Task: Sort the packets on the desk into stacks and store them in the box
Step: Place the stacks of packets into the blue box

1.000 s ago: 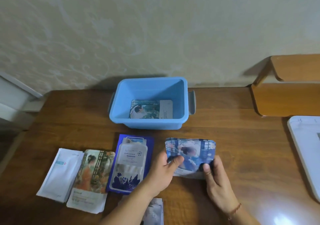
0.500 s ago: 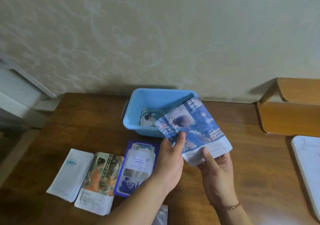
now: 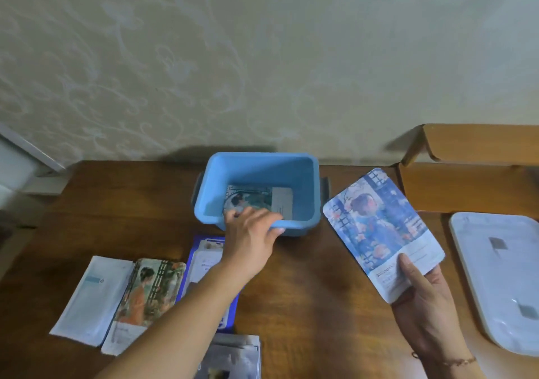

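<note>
the right hand (image 3: pixel 426 300) pinched the blue packet stack (image 3: pixel 382 233) up off the desk, its long axis tilted toward the box (image 3: pixel 259 166), which lay up-left where the left hand (image 3: pixel 250 233), fingers curled, reached over the rim.

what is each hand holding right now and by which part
The right hand holds the blue illustrated packet stack by its white bottom end, thumb on top. The left hand grips the blue box by its near rim.
</note>
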`<action>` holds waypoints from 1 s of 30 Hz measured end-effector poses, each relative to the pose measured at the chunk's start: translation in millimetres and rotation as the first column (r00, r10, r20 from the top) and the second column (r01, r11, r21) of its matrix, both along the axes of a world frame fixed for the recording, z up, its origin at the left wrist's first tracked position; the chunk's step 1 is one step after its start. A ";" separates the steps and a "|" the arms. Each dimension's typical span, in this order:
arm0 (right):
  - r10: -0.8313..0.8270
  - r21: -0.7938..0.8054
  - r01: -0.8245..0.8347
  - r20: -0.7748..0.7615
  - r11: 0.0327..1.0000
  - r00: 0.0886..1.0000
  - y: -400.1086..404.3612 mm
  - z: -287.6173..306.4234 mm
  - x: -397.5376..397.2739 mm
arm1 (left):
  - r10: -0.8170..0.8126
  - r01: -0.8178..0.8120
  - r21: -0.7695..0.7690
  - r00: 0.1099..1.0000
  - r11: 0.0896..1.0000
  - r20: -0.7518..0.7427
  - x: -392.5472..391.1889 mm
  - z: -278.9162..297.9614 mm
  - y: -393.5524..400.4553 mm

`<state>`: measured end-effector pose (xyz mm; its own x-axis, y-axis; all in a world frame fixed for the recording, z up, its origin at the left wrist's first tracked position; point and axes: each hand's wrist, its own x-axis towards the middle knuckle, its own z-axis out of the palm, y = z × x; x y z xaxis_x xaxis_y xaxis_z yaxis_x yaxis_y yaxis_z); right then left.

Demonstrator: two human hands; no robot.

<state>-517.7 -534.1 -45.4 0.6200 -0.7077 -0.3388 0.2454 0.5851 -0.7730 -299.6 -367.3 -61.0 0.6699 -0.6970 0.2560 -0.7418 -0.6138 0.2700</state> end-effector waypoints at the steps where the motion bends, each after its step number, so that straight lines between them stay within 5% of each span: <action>1: -0.007 -0.003 0.007 -0.003 1.000 1.000 -4.8 2.6 -5.9 | -0.031 0.031 0.000 0.999 1.000 -0.010 -11.5 2.8 -5.7; 11: 0.033 -0.069 -0.045 -0.159 0.997 0.987 -39.5 24.6 -82.0 | -0.333 0.336 0.088 0.942 0.938 -0.047 -178.1 6.9 -25.3; 18: 0.080 -0.005 -0.084 -0.238 0.996 0.968 -39.5 20.2 -115.6 | -0.367 0.376 0.110 0.926 0.920 -0.090 -210.3 6.3 -20.2; 21: 0.092 0.003 -0.094 -0.247 0.996 0.965 -39.5 24.0 -117.9 | -0.383 0.375 -0.081 0.911 0.924 -0.154 -196.9 15.7 -12.5; 24: 0.150 0.000 -0.155 -0.245 0.988 0.958 -37.4 36.9 -117.9 | -0.164 0.017 -0.348 0.904 0.937 -0.395 -168.8 37.5 -2.5; 26: 0.242 0.009 -0.247 -0.232 0.969 0.942 -32.8 45.5 -115.4 | -0.086 -0.225 -0.348 0.719 0.910 -0.689 -150.6 56.8 -0.1; 28: 0.354 0.035 -0.356 -0.230 0.934 0.906 -27.7 51.9 -110.3 | -0.119 -0.299 -0.257 0.411 0.919 -0.904 -138.2 71.1 -0.9; 30: 0.452 0.047 -0.456 -0.254 0.889 0.855 -23.0 54.5 -102.4 | -0.119 -0.306 -0.223 0.324 0.925 -0.939 -133.7 78.2 0.4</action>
<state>-620.1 -557.1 9.2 0.7690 -0.3743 -0.5182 -0.2482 0.5722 -0.7816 -433.2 -366.8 17.2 0.6596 -0.6325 -0.4060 0.1894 -0.3830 0.9041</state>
